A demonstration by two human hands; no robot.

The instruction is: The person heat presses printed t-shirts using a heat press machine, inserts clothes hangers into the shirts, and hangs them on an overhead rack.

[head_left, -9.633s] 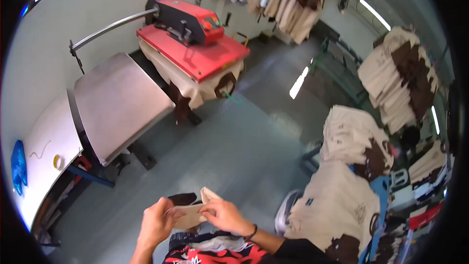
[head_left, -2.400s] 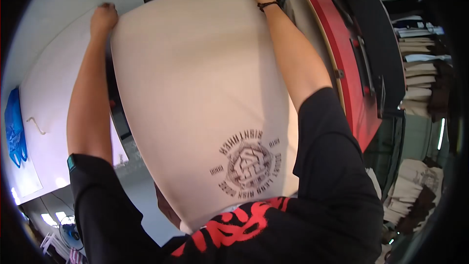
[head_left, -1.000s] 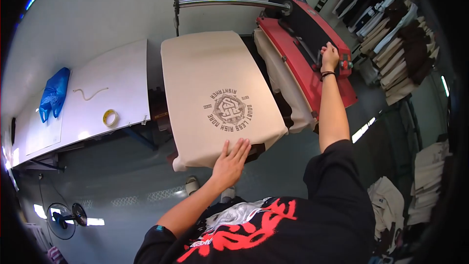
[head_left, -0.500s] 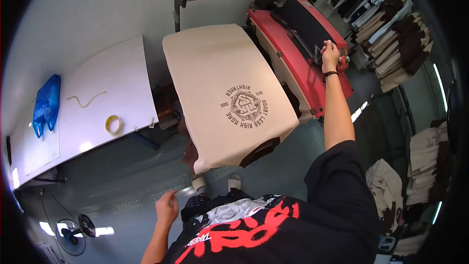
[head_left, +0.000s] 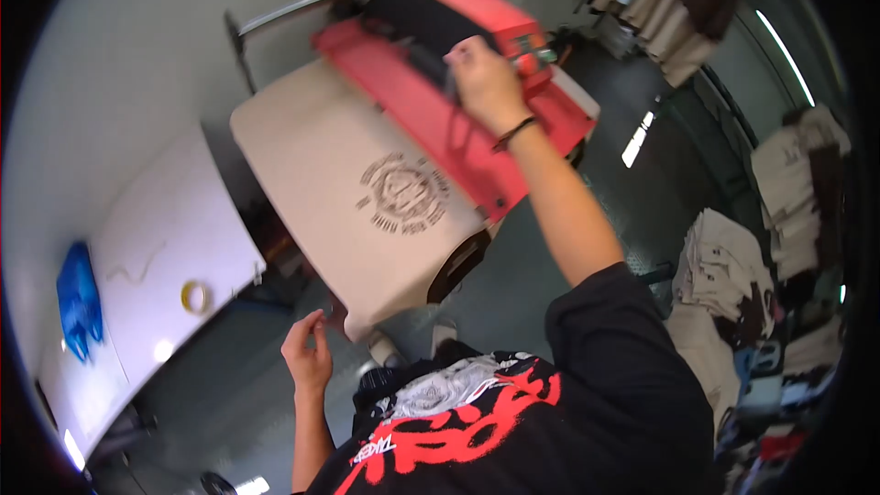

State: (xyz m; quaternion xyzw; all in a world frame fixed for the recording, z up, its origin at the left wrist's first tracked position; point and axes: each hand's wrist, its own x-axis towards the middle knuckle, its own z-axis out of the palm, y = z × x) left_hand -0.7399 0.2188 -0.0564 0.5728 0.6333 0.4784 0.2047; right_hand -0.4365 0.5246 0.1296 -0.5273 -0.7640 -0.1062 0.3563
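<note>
My right hand [head_left: 488, 84] is closed around the handle of a red heat press [head_left: 385, 82], with its arm stretched forward. The press's red plate hangs over the far right side of a beige shirt [head_left: 298, 151] spread on a platen. Dark round lettering and an emblem [head_left: 403, 194] are printed on the shirt, just left of the plate's edge. My left hand [head_left: 307, 353] hangs by my side near the shirt's front corner, fingers loosely bent and apart, holding nothing.
On the left, a white table [head_left: 211, 220] bears a blue plastic bag [head_left: 80, 302], a tape roll [head_left: 195, 296] and a pale cord [head_left: 137, 266]. Folded shirts [head_left: 724, 257] are stacked at right, with more garments [head_left: 665, 0] behind. A metal bar [head_left: 302, 7] extends from the press.
The red plate has swung left over part of the beige shirt, my right hand moving with its handle. My left hand has risen slightly. The view has also turned.
</note>
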